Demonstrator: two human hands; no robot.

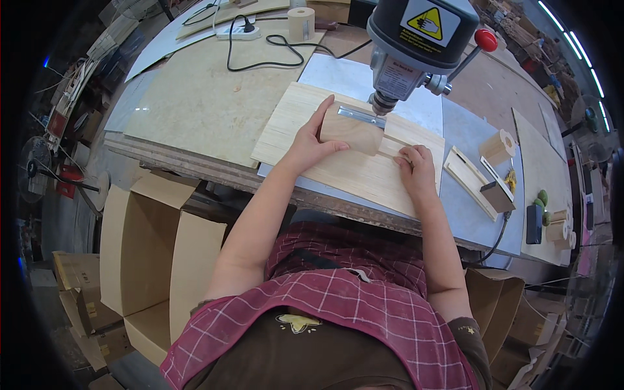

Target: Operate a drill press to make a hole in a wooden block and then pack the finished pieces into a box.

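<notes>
My left hand (312, 143) grips the left side of a pale wooden block (351, 135) with rounded edges. A silver metal strip with holes (361, 116) lies along the block's top, just below the drill press's chuck (383, 103). My right hand (413, 161) is closed at the right of the block, fingertips at a narrow wooden rail (402, 142) on the pale board (283, 130); what is between those fingers is too small to make out. The bit under the chuck is hard to see.
The drill press head (416, 39) has a red-knobbed lever (484, 39). A slatted wooden piece with a metal box (469, 181) and wooden cylinders (499, 146) sit rightward. A power strip (237, 32) and cables lie behind. Cardboard boxes (140, 253) stand below the bench edge (195, 156).
</notes>
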